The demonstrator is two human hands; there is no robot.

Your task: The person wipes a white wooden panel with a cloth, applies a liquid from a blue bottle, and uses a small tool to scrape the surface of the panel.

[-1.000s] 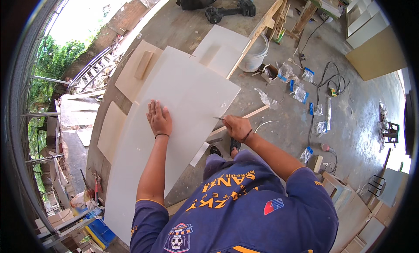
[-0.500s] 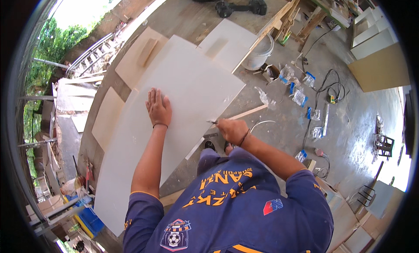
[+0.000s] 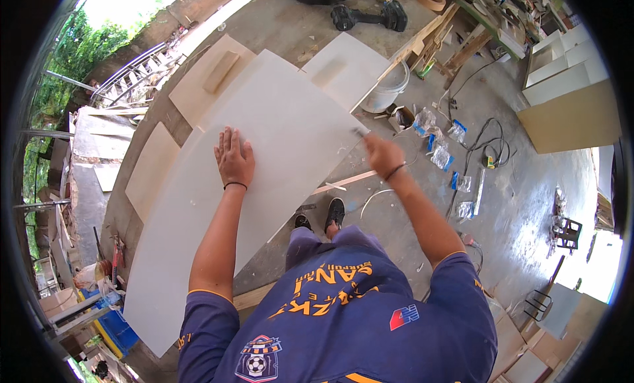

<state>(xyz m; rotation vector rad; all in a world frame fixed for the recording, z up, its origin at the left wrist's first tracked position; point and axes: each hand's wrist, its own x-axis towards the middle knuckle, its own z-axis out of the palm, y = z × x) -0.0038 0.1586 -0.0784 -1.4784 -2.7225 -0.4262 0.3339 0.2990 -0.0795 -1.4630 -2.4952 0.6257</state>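
A large white panel (image 3: 290, 119) lies in front of me, its long edge running from lower left to upper right. My left hand (image 3: 234, 160) rests flat on its face, fingers stretched out together toward the far side. At the panel's right corner my right hand (image 3: 384, 155) is closed round a small hand tool (image 3: 360, 132). The tool's dark tip is at the panel edge; motion blur hides its exact kind. A few pale shavings (image 3: 341, 148) lie on the panel near that edge.
Smaller boards (image 3: 153, 168) lie under and beside the panel. A white bucket (image 3: 386, 89) stands past its right corner. Plastic packets (image 3: 441, 157), a black cable (image 3: 492, 142) and wood strips (image 3: 350, 181) litter the floor. Pale cabinets (image 3: 571, 115) stand at far right.
My right hand has moved away from me and to the right along the panel edge, tool still in it, toward the corner. My left hand stays flat on the panel.
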